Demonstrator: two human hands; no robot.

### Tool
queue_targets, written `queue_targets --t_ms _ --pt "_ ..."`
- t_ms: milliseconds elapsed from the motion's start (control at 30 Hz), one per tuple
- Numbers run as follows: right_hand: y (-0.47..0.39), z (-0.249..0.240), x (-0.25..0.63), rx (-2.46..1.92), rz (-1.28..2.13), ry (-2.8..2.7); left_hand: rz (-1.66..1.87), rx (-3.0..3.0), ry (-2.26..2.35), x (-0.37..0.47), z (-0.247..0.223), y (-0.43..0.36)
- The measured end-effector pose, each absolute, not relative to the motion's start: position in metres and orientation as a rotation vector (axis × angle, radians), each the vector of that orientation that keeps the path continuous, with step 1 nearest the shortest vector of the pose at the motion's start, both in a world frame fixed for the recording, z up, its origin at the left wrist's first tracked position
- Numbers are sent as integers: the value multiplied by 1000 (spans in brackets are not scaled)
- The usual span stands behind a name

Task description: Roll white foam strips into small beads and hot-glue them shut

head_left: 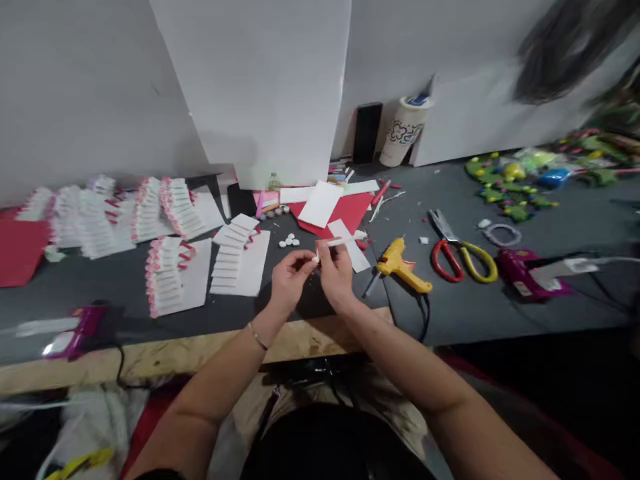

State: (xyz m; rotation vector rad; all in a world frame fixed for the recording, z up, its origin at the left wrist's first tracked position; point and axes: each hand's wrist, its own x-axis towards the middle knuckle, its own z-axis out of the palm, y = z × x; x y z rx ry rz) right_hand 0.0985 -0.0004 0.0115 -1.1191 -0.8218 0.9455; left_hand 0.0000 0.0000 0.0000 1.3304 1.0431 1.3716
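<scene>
My left hand (289, 279) and my right hand (336, 275) meet fingertip to fingertip above the front of the dark table. Between the left thumb and finger sits a small white piece (315, 258), pinched against the right fingertips. A thin white strip (350, 237) sticks out from my right hand toward the right, its far end looking frayed or lumpy. Several small white discs (289, 241) lie just left of my hands. Beyond them, white paper (320, 203) rests on red sheets (361, 205). The piece's exact shape is hidden by my fingers.
To the right lie a yellow glue gun (401, 265), scissors (457, 248) with red and yellow handles, and a purple device (530, 275). On the left are cards (240, 263) bearing rows of white strips. A patterned cup (403, 133) and a phone (367, 132) stand behind.
</scene>
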Motion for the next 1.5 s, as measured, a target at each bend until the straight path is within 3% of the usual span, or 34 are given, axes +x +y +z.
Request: queue_targets --t_ms 433,900,1000,1133,1233,1367,1500 --pt "0 11 99 -1126 942 -908 1399 1186 1045 2 8 -6" --pt "11 7 117 -1043 1256 -955 1314 1186 1137 -14 20 1" --pt "8 12 129 -1156 948 -1083 1281 975 1111 -15 20 6" --pt "-8 34 149 -1290 71 -1606 1143 734 1039 -20 23 9" --pt "-15 50 156 -1207 -303 -2082 1064 683 945 -23 24 8" --pt "-2 57 164 -996 -368 -2445 1001 689 895 -23 25 6" --pt "15 54 176 -944 -79 -2559 964 816 928 -21 31 3"
